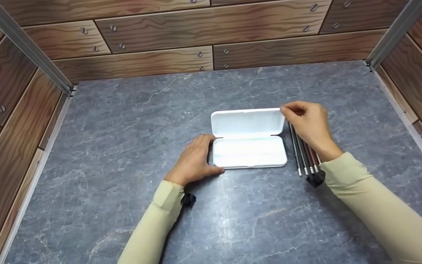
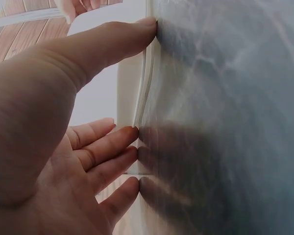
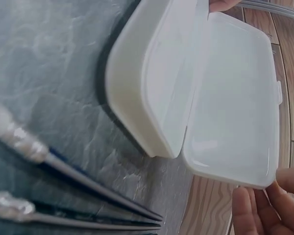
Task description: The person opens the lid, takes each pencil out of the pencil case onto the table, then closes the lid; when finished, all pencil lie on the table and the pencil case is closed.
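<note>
A white plastic pencil case point(image 1: 249, 152) lies on the table with its lid point(image 1: 247, 123) raised, hinged along the far side. My left hand point(image 1: 194, 157) holds the left end of the base, thumb at the near corner and fingers at the far one. In the left wrist view those fingertips point(image 2: 130, 132) also touch the tabletop. Between thumb and fingers, my right hand point(image 1: 308, 119) pinches the lid's far right corner; the right wrist view shows this grip too. Several dark pencils point(image 1: 300, 154) with metal-banded ends lie side by side below the right hand, partly hidden by it.
The grey marbled tabletop point(image 1: 123, 121) runs to wood-patterned walls point(image 1: 159, 29) at the back and both sides. Metal posts point(image 1: 31, 51) stand at the far corners. A black wrist device point(image 1: 315, 179) hangs close to the pencils' near ends.
</note>
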The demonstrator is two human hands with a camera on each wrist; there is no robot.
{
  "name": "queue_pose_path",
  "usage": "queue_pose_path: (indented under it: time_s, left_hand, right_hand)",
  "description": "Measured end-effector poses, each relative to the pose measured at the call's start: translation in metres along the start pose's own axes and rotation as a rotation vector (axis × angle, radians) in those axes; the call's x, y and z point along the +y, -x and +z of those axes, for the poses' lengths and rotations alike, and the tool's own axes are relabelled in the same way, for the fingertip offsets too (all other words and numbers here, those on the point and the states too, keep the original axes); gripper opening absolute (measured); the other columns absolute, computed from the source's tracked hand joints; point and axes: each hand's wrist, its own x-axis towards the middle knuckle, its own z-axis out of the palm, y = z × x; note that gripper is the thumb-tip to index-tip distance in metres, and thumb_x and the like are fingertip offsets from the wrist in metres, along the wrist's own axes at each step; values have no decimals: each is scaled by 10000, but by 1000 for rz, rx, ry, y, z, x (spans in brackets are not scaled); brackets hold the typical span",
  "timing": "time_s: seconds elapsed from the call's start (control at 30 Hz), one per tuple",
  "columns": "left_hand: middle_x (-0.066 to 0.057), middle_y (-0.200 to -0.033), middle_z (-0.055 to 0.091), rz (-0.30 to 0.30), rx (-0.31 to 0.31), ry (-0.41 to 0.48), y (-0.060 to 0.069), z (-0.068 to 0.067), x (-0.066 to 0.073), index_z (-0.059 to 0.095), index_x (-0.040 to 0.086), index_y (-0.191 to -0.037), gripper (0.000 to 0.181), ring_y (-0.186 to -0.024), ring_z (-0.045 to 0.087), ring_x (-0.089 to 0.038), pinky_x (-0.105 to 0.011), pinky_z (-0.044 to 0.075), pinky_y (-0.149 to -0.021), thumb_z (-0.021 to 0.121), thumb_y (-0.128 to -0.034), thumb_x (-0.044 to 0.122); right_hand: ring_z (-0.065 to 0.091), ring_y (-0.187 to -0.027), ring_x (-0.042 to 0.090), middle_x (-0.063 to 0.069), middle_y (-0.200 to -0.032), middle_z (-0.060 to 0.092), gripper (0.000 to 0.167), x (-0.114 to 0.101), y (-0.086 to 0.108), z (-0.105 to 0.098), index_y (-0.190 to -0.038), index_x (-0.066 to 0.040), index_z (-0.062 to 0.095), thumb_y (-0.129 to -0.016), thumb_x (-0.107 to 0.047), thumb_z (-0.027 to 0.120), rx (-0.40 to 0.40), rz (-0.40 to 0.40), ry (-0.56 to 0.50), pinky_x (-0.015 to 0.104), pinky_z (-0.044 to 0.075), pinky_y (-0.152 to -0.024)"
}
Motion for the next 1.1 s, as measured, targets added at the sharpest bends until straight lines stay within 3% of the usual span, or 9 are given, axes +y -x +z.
queue_pose_path:
  time_s: [0.23,0.4,0.63,0.7,0.8,0.93,1.03,1.1]
  left_hand:
    - [-166,-1483,592,-2,11,28,2,-1,-1,571,8,-1534,945,-1414,557,-360,-505,455,-1283,1034,-784,347]
    - [-168,-1487,572,-26,19,27,4,-2,-4,586,-12,-1514,928,-1412,537,-365,-509,456,-1280,1033,-788,355]
    - [-164,-1466,560,-37,2,36,6,-2,-3,593,-35,-1469,914,-1390,526,-356,-498,470,-1271,1030,-782,381]
    - [-158,-1488,550,-47,-19,42,6,-3,-3,582,-39,-1507,959,-1401,520,-347,-494,471,-1277,1019,-794,430]
    - [-138,-1546,525,-70,-63,65,6,-8,-3,543,-20,-1601,1036,-1439,504,-317,-490,475,-1282,952,-845,559]
    - [-139,-1602,498,-79,-95,88,7,-12,-4,514,11,-1653,943,-1487,488,-310,-506,465,-1288,721,-1010,669]
    - [-172,-1614,495,-53,-95,78,8,-12,-6,527,13,-1643,793,-1512,486,-347,-527,442,-1303,597,-1108,594]
    - [-185,-1606,502,-34,-88,71,8,-12,-6,549,13,-1623,714,-1513,492,-363,-532,437,-1307,595,-1127,524]
  right_hand:
    - [652,-855,-74,191,-1095,841,252,6,11,-9,-1188,-33,862,-1052,-235,798,-51,-40,-59,70,492,-784]
    - [662,-827,-55,177,-1050,848,236,1,22,-8,-1101,-36,879,-1043,-255,811,-96,-60,-52,80,507,-762]
    - [741,-989,217,146,-1099,846,156,-1,40,-8,-1064,-46,881,-1024,-181,814,-219,-121,63,63,491,-834]
    - [763,-1044,287,140,-1128,840,151,1,46,-8,-1080,-44,880,-1011,-168,826,-264,-132,82,114,527,-885]
    - [791,-1093,341,128,-1146,836,132,5,54,-6,-1077,-46,884,-987,-136,849,-292,-177,108,307,628,-962]
    - [786,-1103,361,127,-1160,820,111,9,63,0,-1060,-50,887,-962,-96,864,-287,-227,140,544,633,-997]
    - [763,-1117,381,145,-1183,799,114,11,69,4,-1058,-41,883,-956,-91,871,-296,-237,164,582,613,-998]
    - [755,-1127,389,154,-1200,785,124,12,72,5,-1068,-37,881,-954,-85,873,-303,-238,174,589,611,-1004]
